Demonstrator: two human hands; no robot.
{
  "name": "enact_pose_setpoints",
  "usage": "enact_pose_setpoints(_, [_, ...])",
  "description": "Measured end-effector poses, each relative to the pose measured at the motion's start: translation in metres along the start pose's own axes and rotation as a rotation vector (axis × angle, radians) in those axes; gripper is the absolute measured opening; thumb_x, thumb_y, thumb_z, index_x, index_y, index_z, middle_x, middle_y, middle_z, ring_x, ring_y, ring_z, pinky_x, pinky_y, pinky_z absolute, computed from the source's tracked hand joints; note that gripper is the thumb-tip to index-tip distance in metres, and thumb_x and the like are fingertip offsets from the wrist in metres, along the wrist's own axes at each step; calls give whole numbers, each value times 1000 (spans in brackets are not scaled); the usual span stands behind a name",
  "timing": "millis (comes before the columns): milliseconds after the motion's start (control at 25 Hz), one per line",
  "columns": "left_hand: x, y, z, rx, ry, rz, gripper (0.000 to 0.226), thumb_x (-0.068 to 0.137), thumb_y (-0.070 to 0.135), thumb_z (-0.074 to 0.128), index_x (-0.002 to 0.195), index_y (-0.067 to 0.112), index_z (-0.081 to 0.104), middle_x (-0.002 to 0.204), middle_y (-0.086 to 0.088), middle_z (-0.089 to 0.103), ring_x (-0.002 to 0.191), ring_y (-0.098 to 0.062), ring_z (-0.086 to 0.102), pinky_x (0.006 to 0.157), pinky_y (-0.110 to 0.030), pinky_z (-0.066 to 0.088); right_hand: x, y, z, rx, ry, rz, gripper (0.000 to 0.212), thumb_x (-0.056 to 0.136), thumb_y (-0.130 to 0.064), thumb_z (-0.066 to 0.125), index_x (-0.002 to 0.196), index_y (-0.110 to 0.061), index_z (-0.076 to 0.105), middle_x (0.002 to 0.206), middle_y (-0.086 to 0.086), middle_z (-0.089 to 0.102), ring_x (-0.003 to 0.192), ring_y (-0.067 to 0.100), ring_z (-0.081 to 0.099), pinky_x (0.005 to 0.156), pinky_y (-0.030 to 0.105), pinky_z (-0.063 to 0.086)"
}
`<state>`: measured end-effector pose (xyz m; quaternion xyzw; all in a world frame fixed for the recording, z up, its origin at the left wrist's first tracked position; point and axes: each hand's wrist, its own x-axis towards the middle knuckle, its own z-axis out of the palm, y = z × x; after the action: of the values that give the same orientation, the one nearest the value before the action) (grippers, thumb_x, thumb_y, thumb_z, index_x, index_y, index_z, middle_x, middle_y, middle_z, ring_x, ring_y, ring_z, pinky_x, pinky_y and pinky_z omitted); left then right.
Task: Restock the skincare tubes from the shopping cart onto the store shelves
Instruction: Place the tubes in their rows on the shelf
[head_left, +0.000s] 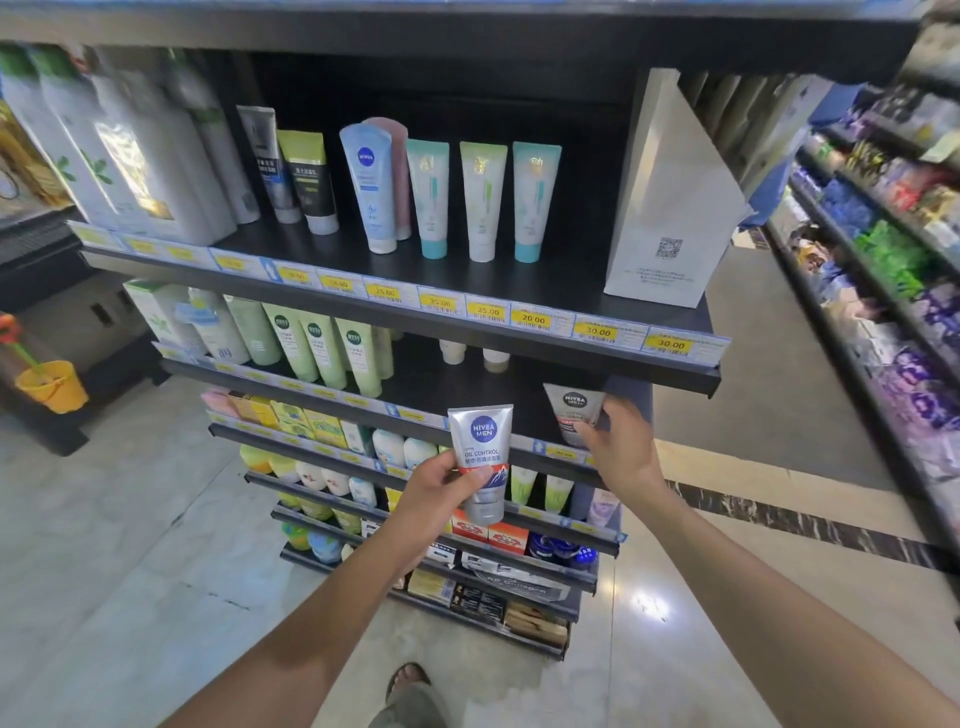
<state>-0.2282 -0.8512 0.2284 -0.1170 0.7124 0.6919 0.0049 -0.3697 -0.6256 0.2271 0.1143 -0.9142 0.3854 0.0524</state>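
Observation:
My left hand (441, 486) grips a silver skincare tube (480, 457) marked oil control, held upright in front of the shelf unit. My right hand (621, 441) holds a second silver-white tube (571, 410) at the right end of the second shelf (519, 384), just under the top shelf's edge. The top shelf (571, 270) carries several upright tubes, among them a blue one (371, 187) and three teal and green ones (480, 200). No shopping cart is in view.
A white paper bag (670, 208) stands at the top shelf's right end. Green tubes (322, 351) fill the second shelf's left side. Lower shelves hold boxes and bottles. Another aisle shelf (883, 260) runs along the right. A yellow bucket (52, 387) sits at left.

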Motion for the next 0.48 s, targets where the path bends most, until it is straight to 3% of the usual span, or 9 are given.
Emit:
enact_pose_setpoints(200, [7, -3, -11, 5, 18, -40, 21, 98, 25, 69, 119, 26, 73, 110, 4, 79, 109, -21, 72, 100, -42, 56, 9, 9, 13, 31, 28, 57, 20, 97, -25, 68, 114, -22, 58, 107, -3, 69, 96, 18, 66, 82, 36, 56])
enact_pose_setpoints(320, [10, -3, -16, 14, 8, -48, 22, 98, 27, 69, 120, 26, 73, 111, 3, 78, 109, -19, 72, 102, -42, 54, 10, 16, 14, -17, 12, 139, 23, 97, -34, 66, 116, -26, 54, 115, -4, 71, 101, 21, 69, 83, 46, 61])
enact_pose_setpoints(480, [11, -5, -11, 3, 0, -47, 22, 98, 23, 69, 120, 22, 73, 110, 2, 78, 109, -21, 72, 98, -37, 55, 5, 16, 8, -55, 15, 188, 28, 97, -44, 62, 120, -29, 57, 115, -5, 68, 101, 22, 68, 84, 45, 61])
